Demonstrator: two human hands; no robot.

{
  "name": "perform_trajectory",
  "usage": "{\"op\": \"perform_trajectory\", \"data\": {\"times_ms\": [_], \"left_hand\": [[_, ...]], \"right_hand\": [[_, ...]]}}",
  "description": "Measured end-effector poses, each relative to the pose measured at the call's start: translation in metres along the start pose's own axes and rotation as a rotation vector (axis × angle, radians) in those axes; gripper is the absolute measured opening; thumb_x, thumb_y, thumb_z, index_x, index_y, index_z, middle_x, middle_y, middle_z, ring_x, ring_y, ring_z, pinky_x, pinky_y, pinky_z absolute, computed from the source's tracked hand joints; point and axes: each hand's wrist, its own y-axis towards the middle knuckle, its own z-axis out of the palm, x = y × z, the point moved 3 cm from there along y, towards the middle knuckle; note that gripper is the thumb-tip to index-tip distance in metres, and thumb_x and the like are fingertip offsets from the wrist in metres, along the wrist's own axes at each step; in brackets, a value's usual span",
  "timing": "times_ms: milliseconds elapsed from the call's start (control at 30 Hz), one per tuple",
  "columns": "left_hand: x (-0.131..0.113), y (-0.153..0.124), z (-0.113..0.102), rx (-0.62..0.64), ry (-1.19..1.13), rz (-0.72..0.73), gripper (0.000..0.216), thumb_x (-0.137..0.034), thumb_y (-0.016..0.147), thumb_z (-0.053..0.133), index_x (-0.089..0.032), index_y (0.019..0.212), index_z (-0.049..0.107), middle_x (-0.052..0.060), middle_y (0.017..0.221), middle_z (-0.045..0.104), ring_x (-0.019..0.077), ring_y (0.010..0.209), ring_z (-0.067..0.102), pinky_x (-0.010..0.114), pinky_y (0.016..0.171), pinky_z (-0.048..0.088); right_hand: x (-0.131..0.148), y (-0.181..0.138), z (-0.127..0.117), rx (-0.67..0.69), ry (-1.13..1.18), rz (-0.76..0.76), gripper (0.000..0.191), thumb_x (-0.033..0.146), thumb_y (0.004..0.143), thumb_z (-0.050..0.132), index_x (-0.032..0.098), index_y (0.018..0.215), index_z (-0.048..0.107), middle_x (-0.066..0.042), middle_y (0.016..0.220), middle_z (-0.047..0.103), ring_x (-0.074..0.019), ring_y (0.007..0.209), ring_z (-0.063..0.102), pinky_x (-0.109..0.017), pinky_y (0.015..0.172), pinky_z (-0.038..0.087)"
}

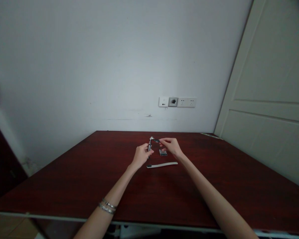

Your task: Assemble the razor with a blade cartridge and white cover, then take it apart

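Just above the middle of the table, my left hand is closed around a slim grey-and-black object, held nearly upright. Its exact kind is too small to tell. From its pale top a thin dark part runs to the right, and the fingertips of my right hand pinch the far end of it. A small clear-and-dark box-like piece lies on the table under my right hand. Closer to me rests a long, slightly curved whitish strip with a dark left end.
The dark red wooden table reaches back to a pale wall. Wall sockets and switches sit above its rear edge. A white panelled door stands on the right. A thin pale strip lies at the back right corner.
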Motion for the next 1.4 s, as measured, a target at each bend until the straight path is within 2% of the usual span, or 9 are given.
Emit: {"op": "perform_trajectory", "data": {"times_ms": [100,200,467,833,1400], "left_hand": [[0.006,-0.004,0.004,-0.019,0.081,0.041,0.015,-0.021,0.065,0.067,-0.015,0.076,0.057,0.003,0.072,0.064,0.0166,0.069,0.062,0.025,0.064,0.047],[0.006,-0.009,0.007,-0.004,0.175,0.056,0.016,-0.025,0.066,0.067,-0.016,0.073,0.056,0.002,0.068,0.064,0.0146,0.062,0.060,0.023,0.058,0.044],[-0.001,-0.018,0.014,0.011,0.352,0.050,0.022,-0.034,0.068,0.066,-0.017,0.074,0.052,-0.002,0.058,0.059,0.0117,0.051,0.054,0.020,0.050,0.037],[-0.008,-0.024,0.020,0.045,0.403,0.133,0.023,-0.036,0.072,0.062,-0.018,0.073,0.046,-0.003,0.056,0.058,0.0115,0.049,0.054,0.019,0.048,0.035],[-0.005,-0.023,0.020,0.010,0.395,0.137,0.022,-0.035,0.073,0.060,-0.018,0.072,0.047,-0.004,0.054,0.056,0.0106,0.048,0.053,0.018,0.047,0.034]], "right_hand": [[0.000,0.000,0.000,0.004,-0.008,-0.017,0.025,0.035,0.064,0.071,0.012,0.075,0.068,-0.008,0.068,0.066,-0.0151,0.059,0.061,-0.021,0.040,0.052],[0.003,-0.002,0.001,0.011,-0.003,-0.034,0.027,0.035,0.063,0.071,0.012,0.076,0.068,-0.007,0.066,0.065,-0.0135,0.057,0.060,-0.020,0.039,0.051],[0.013,-0.009,0.002,0.039,0.001,-0.044,0.026,0.033,0.063,0.070,0.011,0.077,0.068,-0.004,0.064,0.064,-0.0114,0.055,0.059,-0.018,0.040,0.050],[0.016,-0.012,0.004,0.093,0.067,-0.043,0.027,0.032,0.062,0.070,0.011,0.079,0.070,-0.005,0.064,0.065,-0.0120,0.056,0.059,-0.019,0.041,0.049],[0.016,-0.013,0.005,0.112,0.090,-0.062,0.024,0.031,0.063,0.069,0.012,0.077,0.070,-0.005,0.062,0.065,-0.0115,0.053,0.058,-0.020,0.041,0.048]]}}
